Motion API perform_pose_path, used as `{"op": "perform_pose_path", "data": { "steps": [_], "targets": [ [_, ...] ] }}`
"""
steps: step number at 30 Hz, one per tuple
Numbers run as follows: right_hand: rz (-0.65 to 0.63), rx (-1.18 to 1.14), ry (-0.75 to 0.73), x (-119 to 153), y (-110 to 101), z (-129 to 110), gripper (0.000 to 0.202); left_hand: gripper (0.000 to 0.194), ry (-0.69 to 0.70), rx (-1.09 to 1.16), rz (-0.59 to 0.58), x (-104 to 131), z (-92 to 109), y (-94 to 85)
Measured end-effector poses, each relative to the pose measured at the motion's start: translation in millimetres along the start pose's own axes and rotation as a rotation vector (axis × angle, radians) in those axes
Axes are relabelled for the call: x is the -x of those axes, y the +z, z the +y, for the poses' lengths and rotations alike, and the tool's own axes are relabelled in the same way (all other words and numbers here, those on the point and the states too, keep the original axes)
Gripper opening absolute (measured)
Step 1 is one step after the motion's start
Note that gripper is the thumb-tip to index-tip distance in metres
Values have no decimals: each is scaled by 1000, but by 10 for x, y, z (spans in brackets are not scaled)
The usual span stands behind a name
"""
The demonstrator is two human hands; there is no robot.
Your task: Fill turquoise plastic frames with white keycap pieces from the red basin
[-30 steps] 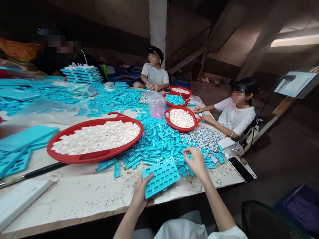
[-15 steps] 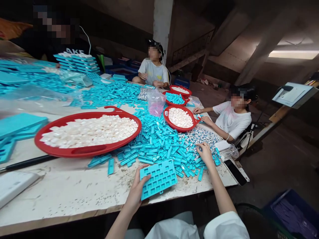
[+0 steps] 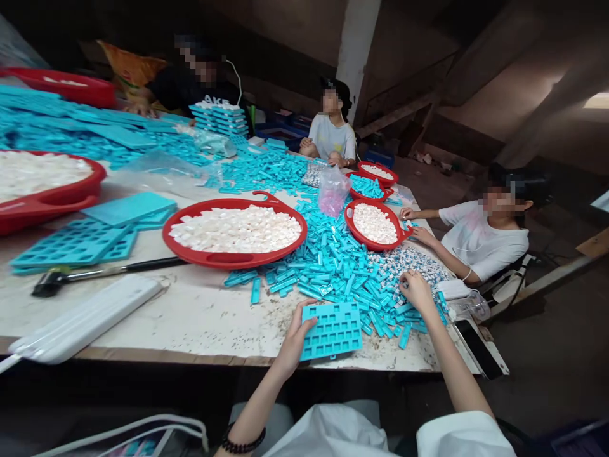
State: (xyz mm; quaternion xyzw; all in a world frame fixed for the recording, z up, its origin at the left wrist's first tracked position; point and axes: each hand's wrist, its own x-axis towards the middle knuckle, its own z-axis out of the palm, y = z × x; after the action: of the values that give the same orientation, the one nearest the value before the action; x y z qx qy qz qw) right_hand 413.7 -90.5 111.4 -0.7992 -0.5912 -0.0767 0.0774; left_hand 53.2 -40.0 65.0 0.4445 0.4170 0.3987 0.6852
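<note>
My left hand [image 3: 295,339] grips a turquoise plastic tray [image 3: 332,331] by its left side, thumb on top. Rows of square openings run across the tray, which tilts over the table's front edge. Off to the right, my right hand [image 3: 417,292] has its fingers curled down at the small white-and-blue pieces [image 3: 428,261]; whatever is between the fingertips is too small to make out. Loose turquoise strips [image 3: 328,263] lie heaped between and beyond my hands.
Red baskets of white pieces [image 3: 235,231] stand on the table [image 3: 209,317]. At left lie a white power strip [image 3: 95,314], a black-handled tool [image 3: 118,270] and more trays [image 3: 71,244]. A phone [image 3: 478,348] rests at the right corner. Several co-workers sit around; one person's hands [image 3: 419,225] work nearby.
The view has swung left, bringing the power strip and another red basket into sight. My left hand still holds the tray; my right hand stays at the small pieces, its fingers more curled.
</note>
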Motion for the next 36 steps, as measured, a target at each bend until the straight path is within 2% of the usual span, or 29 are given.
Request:
{"op": "perform_pose_path", "data": {
  "steps": [9, 13, 16, 18, 20, 24, 26, 28, 31, 33, 36],
  "targets": [
    [50, -63, 19, 12, 15, 16, 15, 54, -41, 79, 4, 24, 16, 7],
    [155, -172, 44, 54, -25, 10, 15, 44, -59, 103, -49, 42, 61, -3],
    [272, -297, 71, 172, -38, -81, 21, 42, -46, 118, -39, 51, 76, 1],
    [353, -388, 90, 297, -9, -252, 29, 42, 12, 111, -6, 56, 67, -4],
    [441, -566, 142, 441, 62, -535, 35, 42, 91, 100, 30, 68, 44, -19],
    [599, -1364, 474, 683, 248, -1321, 36, 43, 223, 102, 98, 172, -21, -32],
    [636, -1619, 675, 730, 290, -1693, 42, 42, 263, 110, 101, 275, -49, -3],
    [592, -1749, 780, 723, 271, -1958, 47, 38, 279, 104, 114, 396, -62, 45],
    [504, -1794, 789, 672, 156, -2121, 50, 45, 248, 71, 139, 568, -53, 107],
    [451, -1795, 769, 646, 62, -2122, 52, 55, 206, 46, 95, 655, -43, 111],
    [312, -1796, 712, 613, -33, -2097, 52, 58, 166, 14, 9, 749, -41, 48]
  ]
}}
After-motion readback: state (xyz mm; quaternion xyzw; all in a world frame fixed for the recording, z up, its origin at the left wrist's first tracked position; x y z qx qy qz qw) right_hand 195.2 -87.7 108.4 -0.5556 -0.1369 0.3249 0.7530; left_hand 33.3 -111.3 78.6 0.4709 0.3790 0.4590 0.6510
